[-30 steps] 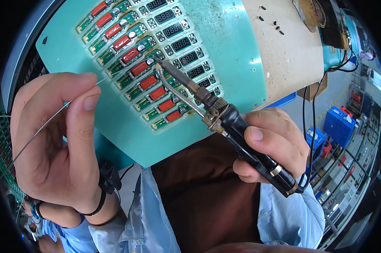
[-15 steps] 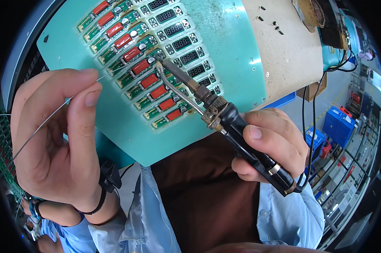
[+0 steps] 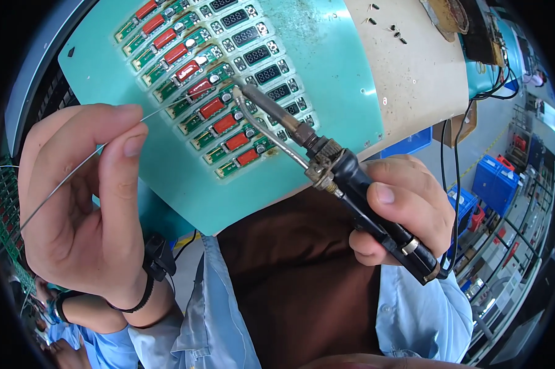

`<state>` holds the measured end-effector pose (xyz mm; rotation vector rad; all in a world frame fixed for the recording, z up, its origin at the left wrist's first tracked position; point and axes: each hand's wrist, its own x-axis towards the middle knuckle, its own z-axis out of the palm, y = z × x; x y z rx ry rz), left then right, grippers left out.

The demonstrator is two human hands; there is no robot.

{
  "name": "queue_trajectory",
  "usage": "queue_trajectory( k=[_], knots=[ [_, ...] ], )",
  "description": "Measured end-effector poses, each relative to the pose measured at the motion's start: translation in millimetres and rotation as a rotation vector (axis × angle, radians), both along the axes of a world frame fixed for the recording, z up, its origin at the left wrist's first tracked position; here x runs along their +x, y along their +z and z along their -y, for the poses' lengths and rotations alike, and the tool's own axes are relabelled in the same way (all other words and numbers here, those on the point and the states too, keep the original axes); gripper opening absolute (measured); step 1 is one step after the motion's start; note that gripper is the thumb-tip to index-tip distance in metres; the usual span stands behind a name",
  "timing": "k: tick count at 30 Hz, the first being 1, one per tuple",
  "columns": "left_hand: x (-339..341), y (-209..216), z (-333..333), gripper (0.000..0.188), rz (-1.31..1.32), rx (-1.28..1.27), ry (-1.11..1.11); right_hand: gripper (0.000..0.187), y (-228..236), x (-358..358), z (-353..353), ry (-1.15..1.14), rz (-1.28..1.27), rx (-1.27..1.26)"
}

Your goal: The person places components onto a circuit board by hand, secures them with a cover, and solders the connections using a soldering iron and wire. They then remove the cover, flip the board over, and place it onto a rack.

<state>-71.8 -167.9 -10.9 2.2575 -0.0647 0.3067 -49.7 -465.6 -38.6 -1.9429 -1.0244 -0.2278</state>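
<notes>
A strand of solder wire (image 3: 66, 176) is pinched between the thumb and forefinger of my left hand (image 3: 83, 197). Its free end reaches over the panel of green circuit boards (image 3: 212, 109), near a red component. My right hand (image 3: 409, 206) is wrapped round the black handle of a soldering iron (image 3: 351, 184), which has a thin metal tube clamped alongside its barrel. The iron's tip hovers at or just over the boards; whether it touches is unclear. Each board carries a red block, a small round capacitor and a black digit display (image 3: 257, 55).
The boards lie on a green mat (image 3: 339, 80) over a beige worktop (image 3: 412, 80). Several small loose components (image 3: 395, 32) are scattered at the far right, near a worn stand (image 3: 446, 18). Black cables (image 3: 455, 160) hang on the right. Another person's arm (image 3: 93, 310) shows at lower left.
The soldering iron and my right hand have shifted slightly right and down. The board panel has moved a little left and up, while my left hand stays almost in place.
</notes>
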Motion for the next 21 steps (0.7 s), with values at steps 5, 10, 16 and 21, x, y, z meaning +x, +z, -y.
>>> queue_trajectory(
  k=[5,10,16,21],
  knots=[
    [-3,4,0,0.014,-0.028,0.036,-0.019,0.050,3,-1,2,0.029,-0.026,-0.005],
    [-2,2,2,0.014,-0.023,0.056,-0.040,0.047,6,-3,4,0.025,-0.062,-0.040],
    [-1,3,2,0.013,-0.015,0.064,-0.043,0.047,11,0,2,0.054,-0.090,-0.080],
    [0,0,7,0.013,-0.025,0.018,-0.043,0.048,12,-3,4,0.050,-0.125,-0.106]
  ],
)
